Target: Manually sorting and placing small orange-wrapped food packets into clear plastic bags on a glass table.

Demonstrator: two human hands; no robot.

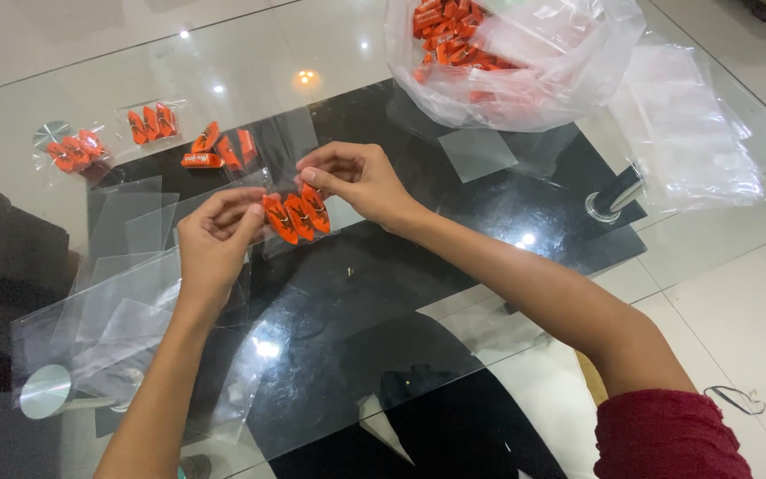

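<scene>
The red sleeve (671,435) of the right arm is closest to the camera, above the glass table (711,293). The left hand (214,239) and the right hand (356,182) both pinch, with fingers closed, a small clear bag (299,217) holding three orange candies, just over the table's middle. Loose candies (214,151) lie behind it, empty clear bags (126,302) at left, and a big plastic bag of candies (507,62) far behind.
</scene>
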